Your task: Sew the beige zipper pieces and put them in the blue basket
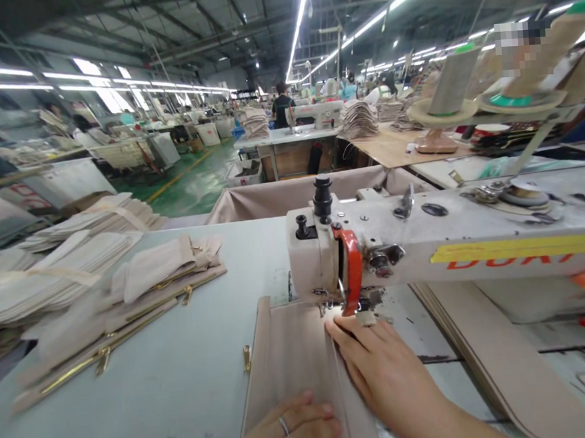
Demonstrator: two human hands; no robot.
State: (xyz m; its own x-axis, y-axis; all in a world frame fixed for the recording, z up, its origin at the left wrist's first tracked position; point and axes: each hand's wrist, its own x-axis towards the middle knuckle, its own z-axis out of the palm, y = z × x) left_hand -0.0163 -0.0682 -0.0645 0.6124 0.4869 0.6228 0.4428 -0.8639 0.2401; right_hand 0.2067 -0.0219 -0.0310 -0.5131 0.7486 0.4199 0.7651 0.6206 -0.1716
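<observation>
A beige fabric piece (295,359) with a gold zipper pull (247,357) lies under the head of a white sewing machine (424,240). My right hand (383,366) rests flat on the fabric, fingers stretched toward the needle area by the red guard (351,268). My left hand (292,429), with a ring on one finger, lies flat on the near end of the fabric at the bottom edge of the view. Neither hand grips anything.
Stacks of beige fabric pieces with gold zippers (113,305) lie on the table (183,373) to the left. A long beige strip (502,358) lies to the right. Thread cones (456,81) stand behind the machine. A person (281,106) works at another station far back.
</observation>
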